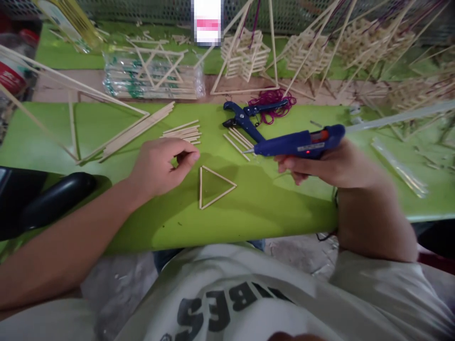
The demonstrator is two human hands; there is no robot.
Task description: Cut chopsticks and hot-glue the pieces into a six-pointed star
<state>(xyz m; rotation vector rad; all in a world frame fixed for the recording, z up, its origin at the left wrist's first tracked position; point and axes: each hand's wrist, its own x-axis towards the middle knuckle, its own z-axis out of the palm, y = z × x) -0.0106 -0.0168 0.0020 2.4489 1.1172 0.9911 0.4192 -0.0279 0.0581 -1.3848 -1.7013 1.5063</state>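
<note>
A small triangle of thin wooden sticks (218, 196) lies flat on the green tabletop in front of me. My left hand (163, 163) is just left of and above it, thumb and forefinger pinched together with nothing showing between them. In my right hand (320, 166) is a blue glue gun (298, 144), its red light lit and its nozzle pointing left. A clear glue stick (394, 118) juts from its back end. Below the nozzle lie a few short sticks (236, 146), and a pile of short sticks (185, 132) sits beyond my left hand.
Behind the gun are a blue-handled cutter (245, 118) and purple string (272, 105). Long sticks (137, 130) lie to the left. Star-shaped stick frames (247, 54) and a wrapped stick bundle (152, 78) stand at the back. Spare glue sticks (401, 168) are on the right.
</note>
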